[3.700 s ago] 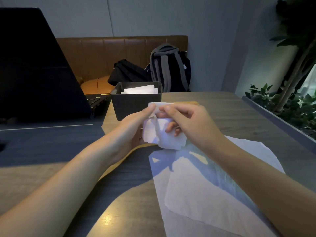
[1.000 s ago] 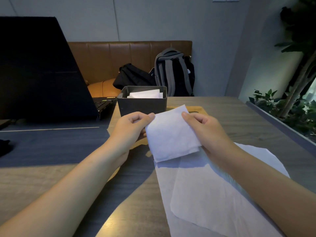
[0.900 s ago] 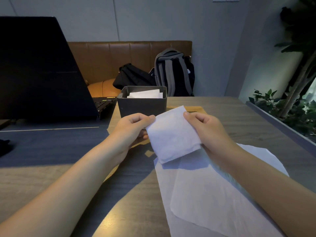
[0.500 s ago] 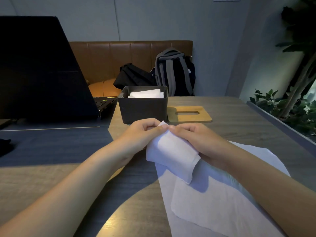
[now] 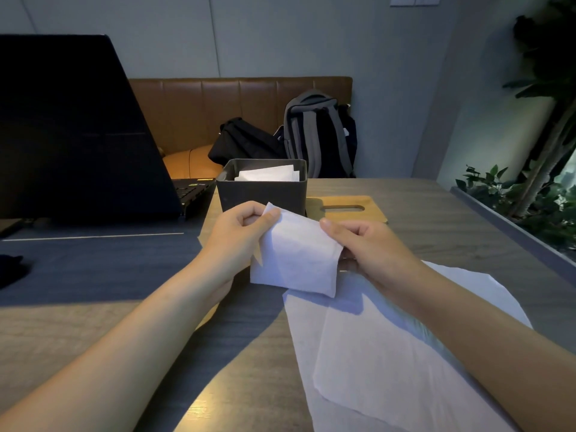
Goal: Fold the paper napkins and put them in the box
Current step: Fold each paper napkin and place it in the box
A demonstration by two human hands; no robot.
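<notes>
While the left hand (image 5: pixel 240 235) and right hand (image 5: pixel 367 247) each pinch a top corner of one folded napkin (image 5: pixel 296 254), it hangs above the wooden table (image 5: pixel 436 219), just before one dark box (image 5: pixel 261 191) holding folded napkins (image 5: pixel 268 174). Two unfolded napkins (image 5: pixel 389 353) lie overlapping beneath the right forearm; one slotted wooden lid (image 5: pixel 346 208) rests beside the box.
</notes>
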